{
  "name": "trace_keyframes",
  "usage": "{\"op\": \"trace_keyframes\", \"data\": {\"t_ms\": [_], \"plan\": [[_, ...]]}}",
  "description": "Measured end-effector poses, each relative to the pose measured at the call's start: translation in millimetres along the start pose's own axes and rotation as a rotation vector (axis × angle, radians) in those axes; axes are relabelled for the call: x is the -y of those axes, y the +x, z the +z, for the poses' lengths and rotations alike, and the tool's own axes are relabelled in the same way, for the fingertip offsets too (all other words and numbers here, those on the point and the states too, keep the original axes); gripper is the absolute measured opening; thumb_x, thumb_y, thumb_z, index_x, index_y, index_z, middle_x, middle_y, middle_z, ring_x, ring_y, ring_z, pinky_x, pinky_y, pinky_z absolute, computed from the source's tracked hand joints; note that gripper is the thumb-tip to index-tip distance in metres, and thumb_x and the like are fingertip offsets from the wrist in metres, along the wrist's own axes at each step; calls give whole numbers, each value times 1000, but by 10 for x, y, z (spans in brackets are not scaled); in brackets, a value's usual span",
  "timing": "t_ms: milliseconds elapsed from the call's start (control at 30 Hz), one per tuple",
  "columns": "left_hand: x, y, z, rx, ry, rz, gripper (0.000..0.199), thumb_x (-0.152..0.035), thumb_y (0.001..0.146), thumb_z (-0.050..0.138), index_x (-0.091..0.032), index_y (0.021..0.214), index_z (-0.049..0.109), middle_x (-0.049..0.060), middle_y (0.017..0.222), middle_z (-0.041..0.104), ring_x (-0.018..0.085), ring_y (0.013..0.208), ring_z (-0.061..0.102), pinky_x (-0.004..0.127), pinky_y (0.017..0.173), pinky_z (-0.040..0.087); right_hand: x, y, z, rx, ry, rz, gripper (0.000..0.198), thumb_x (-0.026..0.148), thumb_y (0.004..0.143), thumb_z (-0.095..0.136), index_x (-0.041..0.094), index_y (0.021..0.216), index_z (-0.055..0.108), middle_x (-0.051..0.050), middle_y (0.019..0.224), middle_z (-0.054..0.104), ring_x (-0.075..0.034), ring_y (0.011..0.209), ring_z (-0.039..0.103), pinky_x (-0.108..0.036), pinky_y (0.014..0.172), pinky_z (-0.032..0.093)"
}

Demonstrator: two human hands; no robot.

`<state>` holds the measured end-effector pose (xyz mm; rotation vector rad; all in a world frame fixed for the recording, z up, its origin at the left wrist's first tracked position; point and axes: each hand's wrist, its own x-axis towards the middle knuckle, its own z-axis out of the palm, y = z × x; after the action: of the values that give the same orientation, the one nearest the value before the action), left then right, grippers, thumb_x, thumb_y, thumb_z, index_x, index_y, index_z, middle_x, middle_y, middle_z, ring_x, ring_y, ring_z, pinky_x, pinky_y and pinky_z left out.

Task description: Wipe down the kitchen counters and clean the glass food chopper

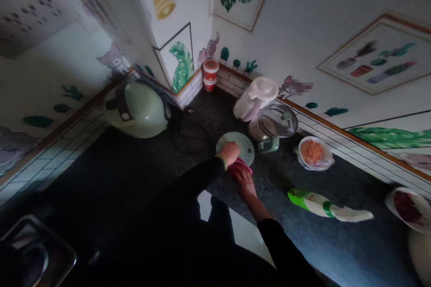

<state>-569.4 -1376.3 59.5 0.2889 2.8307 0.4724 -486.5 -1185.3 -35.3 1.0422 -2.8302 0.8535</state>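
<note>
A round, pale green kitchen scale (pixel 247 151) lies on the dark counter in front of me, its small display toward the right edge. My left hand (pixel 230 153) rests over the scale with its fingers curled closed; whatever lies inside them is hidden. Just nearer to me, my right hand (pixel 244 180) grips a pink cloth (pixel 247 167) at the scale's near edge. Part of the cloth is covered by the fingers. The two hands are close together.
Behind the scale stand a white pitcher (pixel 259 94) and a glass-bowled appliance (pixel 267 144). To the right are a bowl of orange shreds (pixel 312 151), a lying spray bottle (pixel 314 202) and a bowl with dark red contents (pixel 409 206). A green appliance (pixel 144 110) and red-white tubs (pixel 210 69) stand back left.
</note>
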Motion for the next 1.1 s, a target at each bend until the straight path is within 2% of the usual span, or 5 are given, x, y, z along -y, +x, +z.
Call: {"op": "trace_keyframes", "data": {"t_ms": [200, 467, 633, 800, 1100], "plan": [[69, -23, 48, -56, 5, -10, 24, -14, 95, 58, -11, 114, 72, 22, 129, 62, 30, 121, 61, 39, 92, 54, -452, -262, -159, -230, -18, 284, 33, 22, 95, 46, 21, 115, 72, -13, 143, 59, -30, 133, 53, -49, 108, 49], [542, -476, 133, -91, -25, -58, 23, -18, 90, 65, -15, 112, 70, 19, 131, 61, 30, 121, 59, 41, 103, 48, -155, -102, -271, -335, 292, 579, 35, 27, 87, 48, 21, 113, 71, -9, 111, 75, -25, 105, 68, -45, 97, 56], [1048, -1171, 290, -139, -54, -175, 18, -17, 88, 62, -18, 105, 69, 15, 116, 65, 30, 114, 62, 40, 99, 51, 132, -607, -403, -314, 107, 418, 39, 32, 95, 52, 24, 129, 68, -11, 141, 64, -30, 133, 58, -53, 111, 49], [1277, -1649, 462, -216, -110, -194, 26, -12, 85, 58, -19, 108, 67, 13, 113, 67, 30, 112, 63, 42, 98, 53, 270, -967, 67, -70, -171, 256, 63, 34, 96, 58, 27, 157, 45, -11, 167, 36, -37, 157, 29, -61, 119, 40], [1266, -1750, 722, -396, -112, -257, 32, -15, 88, 55, -18, 117, 68, 17, 118, 65, 32, 112, 65, 45, 97, 55, -325, 432, 242, -122, -207, 304, 56, 25, 99, 51, 20, 154, 50, -17, 164, 41, -35, 155, 32, -62, 124, 30]]}}
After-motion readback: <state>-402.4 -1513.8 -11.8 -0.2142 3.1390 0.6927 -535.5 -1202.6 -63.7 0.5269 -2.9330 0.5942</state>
